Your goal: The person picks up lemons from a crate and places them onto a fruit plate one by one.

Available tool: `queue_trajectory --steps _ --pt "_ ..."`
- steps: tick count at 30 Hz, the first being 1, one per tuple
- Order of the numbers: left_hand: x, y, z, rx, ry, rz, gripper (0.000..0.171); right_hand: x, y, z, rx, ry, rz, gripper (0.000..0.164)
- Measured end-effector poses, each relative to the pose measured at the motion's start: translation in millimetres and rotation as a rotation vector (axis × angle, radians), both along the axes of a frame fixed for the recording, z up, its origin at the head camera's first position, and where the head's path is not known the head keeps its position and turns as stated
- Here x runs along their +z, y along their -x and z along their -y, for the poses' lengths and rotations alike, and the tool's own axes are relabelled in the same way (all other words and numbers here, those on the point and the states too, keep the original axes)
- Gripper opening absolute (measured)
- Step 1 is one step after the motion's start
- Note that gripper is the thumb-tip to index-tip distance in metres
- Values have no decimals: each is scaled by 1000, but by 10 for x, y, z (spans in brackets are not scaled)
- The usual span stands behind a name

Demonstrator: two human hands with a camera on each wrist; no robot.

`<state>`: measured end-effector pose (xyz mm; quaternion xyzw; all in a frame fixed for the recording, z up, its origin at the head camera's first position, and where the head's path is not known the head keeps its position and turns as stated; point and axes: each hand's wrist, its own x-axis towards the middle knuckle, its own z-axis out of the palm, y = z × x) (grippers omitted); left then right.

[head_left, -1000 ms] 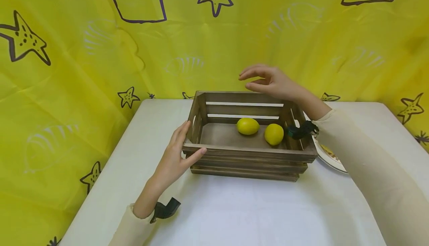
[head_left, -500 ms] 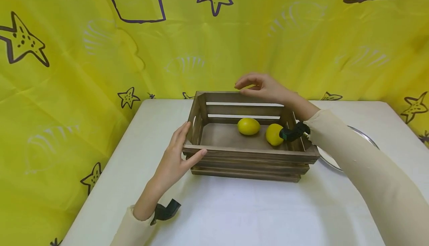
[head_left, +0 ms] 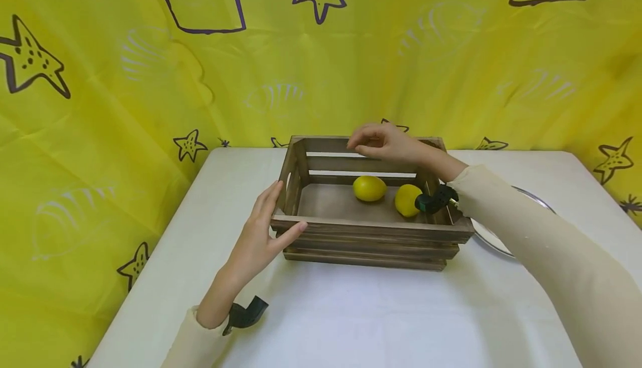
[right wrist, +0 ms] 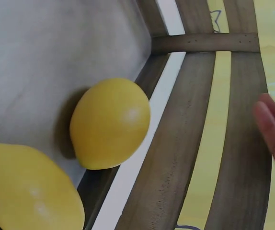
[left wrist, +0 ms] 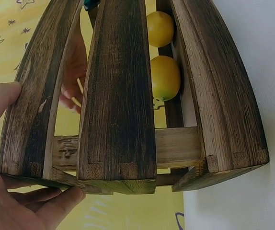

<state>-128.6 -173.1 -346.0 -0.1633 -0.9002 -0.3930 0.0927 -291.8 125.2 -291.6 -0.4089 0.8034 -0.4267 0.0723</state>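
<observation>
At the near left corner of the wooden crate [head_left: 371, 234], the left hand [head_left: 256, 240] had stayed put, thumb along the front rail and fingers against the end wall, gripping the wood. Inside, near the middle of the floor, the left lemon [head_left: 369, 188] had not shifted. The real change was the right hand [head_left: 383, 142]: it had dropped from above the back of the crate to about the height of the back rail, fingers loosely bent, a narrow gap to the thumb, nothing visible between them. Beneath its wrist the right lemon [head_left: 407, 199] also lay as before, so neither fruit seemed to be in handling.

As for what was obscured, the left wrist view cropped the left hand, and the slats covered parts of both lemons. Whether the right fingertips touched the back rail could not be told; the right wrist view cut off that hand and the right lemon. In the head view a dark wrist device [head_left: 436, 199] overlapped that lemon's edge, and the right sleeve [head_left: 526, 245] hid most of a plate [head_left: 489, 238], along with anything on it.
</observation>
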Motion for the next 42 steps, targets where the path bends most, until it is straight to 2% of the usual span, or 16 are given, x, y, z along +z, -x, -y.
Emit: queue_trajectory --steps 3,10,15,18,23,29,34,38,42 --pt "-2 1 0 -5 -6 10 90 -38 -17 -3 43 -91 12 24" --pt "-10 4 -2 -8 -12 23 90 -90 -24 10 162 -318 -57 29" --pt "-5 0 11 -6 -6 12 90 -114 -27 16 209 -536 25 39" --pt "-2 1 18 -7 -7 8 90 -136 -22 10 203 -619 91 42" --pt "3 0 22 -10 -14 11 90 -152 -49 22 199 -671 113 41" --pt "-10 2 17 -15 -9 10 90 -219 -65 22 221 -693 34 37" --pt "-8 7 15 -12 -4 8 90 -265 -70 37 239 -698 10 38" --pt "-4 7 14 -7 -2 10 90 -280 -76 54 251 -733 13 41" --pt "-5 6 13 -7 -2 12 90 -280 -89 39 263 -796 58 43"
